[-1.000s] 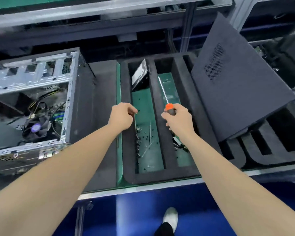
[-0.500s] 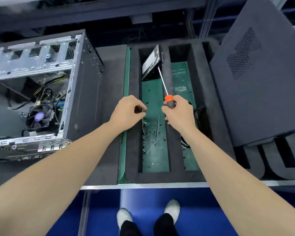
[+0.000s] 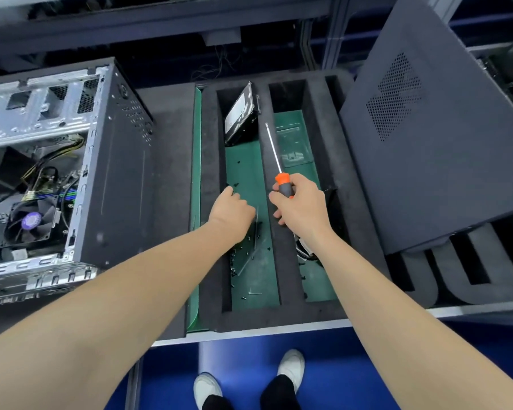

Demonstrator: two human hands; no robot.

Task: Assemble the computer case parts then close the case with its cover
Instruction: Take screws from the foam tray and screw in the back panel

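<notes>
Mid-frame, our left hand [image 3: 230,214] curls over loose screws [image 3: 243,250], grasp unclear. Our right hand [image 3: 301,208] grips the screwdriver [image 3: 285,184]. A fumbled screw could vanish. The open case [image 3: 107,173] sits left and the cover [image 3: 442,143] upper right.

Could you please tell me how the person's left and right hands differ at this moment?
The right hand grips the orange-collared screwdriver, shaft pointing away; the left hand holds no tool, its fingers curled down towards the loose screws. The right hand sits above a foam divider; the left hand is over the green-floored compartment. Both reach over the foam tray.
</notes>
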